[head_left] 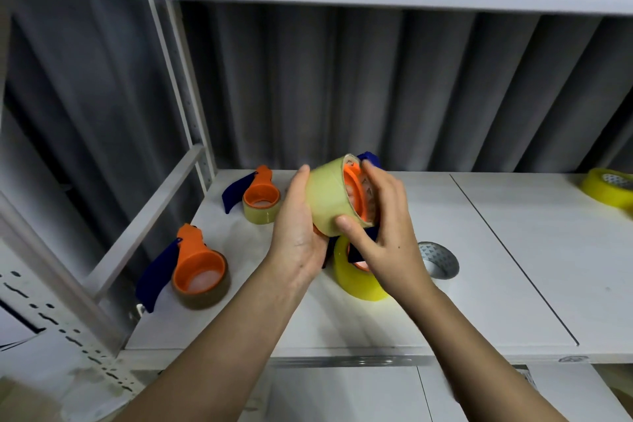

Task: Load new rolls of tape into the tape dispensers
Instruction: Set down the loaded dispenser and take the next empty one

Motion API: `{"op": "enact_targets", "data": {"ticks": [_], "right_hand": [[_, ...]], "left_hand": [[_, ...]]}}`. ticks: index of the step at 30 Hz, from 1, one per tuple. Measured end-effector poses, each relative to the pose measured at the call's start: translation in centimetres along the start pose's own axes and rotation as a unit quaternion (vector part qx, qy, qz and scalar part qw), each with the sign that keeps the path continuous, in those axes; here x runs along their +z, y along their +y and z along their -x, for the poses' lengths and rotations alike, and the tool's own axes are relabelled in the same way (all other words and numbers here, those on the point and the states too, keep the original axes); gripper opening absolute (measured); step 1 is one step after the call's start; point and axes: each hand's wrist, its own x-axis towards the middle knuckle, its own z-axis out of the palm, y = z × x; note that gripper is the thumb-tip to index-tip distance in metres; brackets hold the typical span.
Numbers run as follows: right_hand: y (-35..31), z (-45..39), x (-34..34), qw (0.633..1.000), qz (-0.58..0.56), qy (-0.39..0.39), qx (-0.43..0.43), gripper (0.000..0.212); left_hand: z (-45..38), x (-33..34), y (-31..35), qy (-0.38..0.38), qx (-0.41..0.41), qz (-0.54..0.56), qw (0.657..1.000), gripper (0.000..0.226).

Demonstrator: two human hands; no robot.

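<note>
- Step in hand, by the look of it: seating a fresh roll on a dispenser hub. Person holds both up over the shelf (479, 250), approx frame centre.
- Left hand (298, 233): palm cups the pale clear tape roll (325, 195) from its 9 o'clock side, fingers curled behind, thumb up along the rim. Firm wrap, not a pinch.
- Right hand (387, 233): thumb presses the roll's lower edge at approx 6 o'clock, fingers curled over the orange hub (356, 192) of the held dispenser at 3 o'clock. Whether the fingers grip the hub or only push on it, can't tell.
- Blue handle of held dispenser (369, 158) peeks out at 12 o'clock behind the roll; rest hidden by hands.
- Hub sits inside the core but looks canted, so roll prob. not fully home.
- Next move calls for: squaring roll to hub, pushing till flush, then finding the tape's free end and feeding it toward the blade. Free end not visible.
- Shelf, at 8 o'clock from hands: brown-roll dispenser (198, 271), loaded. At 10 o'clock: clear-roll dispenser (260, 199), loaded.
- Directly under hands at 6 o'clock: yellow roll (356, 281) w/ orange and blue parts showing through its core; loaded or not, can't tell.
- At 4 o'clock: grey patterned roll (440, 259), loose. Far 3 o'clock at frame edge: another yellow roll (608, 187), loose.
</note>
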Motion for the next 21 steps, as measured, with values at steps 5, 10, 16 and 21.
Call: {"op": "enact_targets", "data": {"ticks": [5, 10, 16, 21], "right_hand": [[-2.3, -1.5, -1.6, 0.976, -0.143, -0.096, 0.130, 0.102], [-2.2, -1.8, -0.8, 0.979, -0.129, -0.092, 0.131, 0.066], [-1.1, -1.5, 0.3, 0.989, -0.114, -0.047, 0.084, 0.067], [-0.4, -1.2, 0.5, 0.996, -0.051, -0.047, 0.057, 0.071]], "left_hand": [[-0.5, -0.6, 0.2, 0.037, 0.037, -0.052, 0.997, 0.047], [-0.4, -1.0, -0.6, 0.033, 0.078, -0.100, 0.991, 0.022], [-0.5, -0.8, -0.5, 0.044, 0.102, -0.102, 0.989, 0.016], [-0.8, -1.0, -0.7, 0.065, 0.108, -0.117, 0.985, 0.020]]}}
